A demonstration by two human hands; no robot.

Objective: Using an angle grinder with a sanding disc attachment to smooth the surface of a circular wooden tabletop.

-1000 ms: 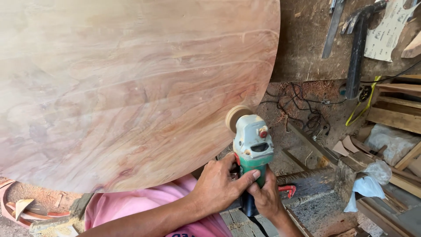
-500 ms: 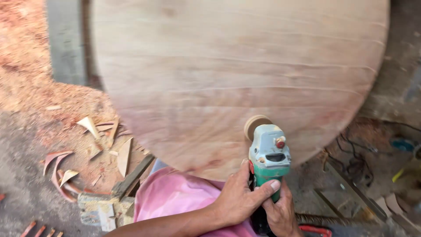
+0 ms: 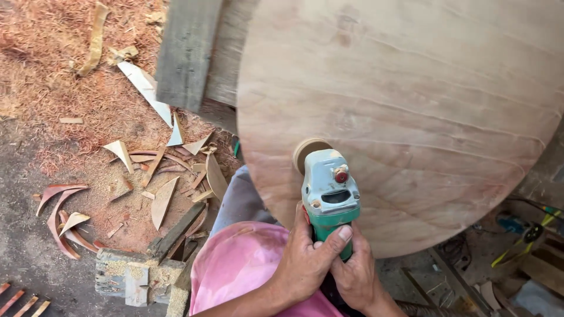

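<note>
Against the lower left rim of the big round wooden panel (image 3: 411, 111), we are pressing the sanding disc (image 3: 306, 152) of a green and grey angle grinder (image 3: 329, 196). Our left hand (image 3: 305, 261) is gripping the grinder's green body, fingers clenched around it with the thumb across its top. Our right hand (image 3: 355, 276) is grasping the rear of the tool just beside the left, touching it. Wood offcuts (image 3: 158, 176) and sawdust (image 3: 53, 70) are lying on the floor to the left, near a grey plank (image 3: 188, 53).
</note>
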